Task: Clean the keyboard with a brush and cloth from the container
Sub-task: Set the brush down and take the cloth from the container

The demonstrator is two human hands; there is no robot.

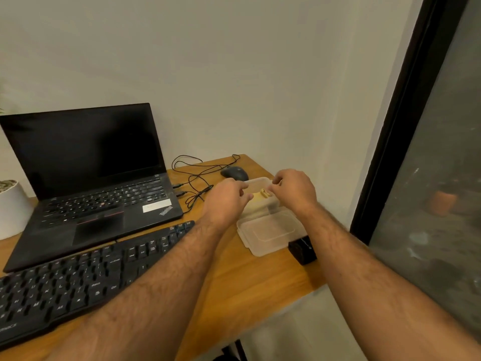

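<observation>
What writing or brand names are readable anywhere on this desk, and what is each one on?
"ThinkPad": on the laptop, at the lower right corner beside its keys.
White sticker on the laptop: print too blurred to read.
Keyboard: a few key legends like "Ctrl" and "Alt" show; the front-edge brand is blurred.

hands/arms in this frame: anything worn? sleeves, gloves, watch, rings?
Nothing worn that shows. Both forearms are bare from the bottom edge of the frame to the wrists, with visible hair and no sleeve cuffs in view. The left hand and right hand are ungloved. No watch, strap or bracelet on either wrist. No rings visible, though the fingers are partly hidden from this angle.
</observation>
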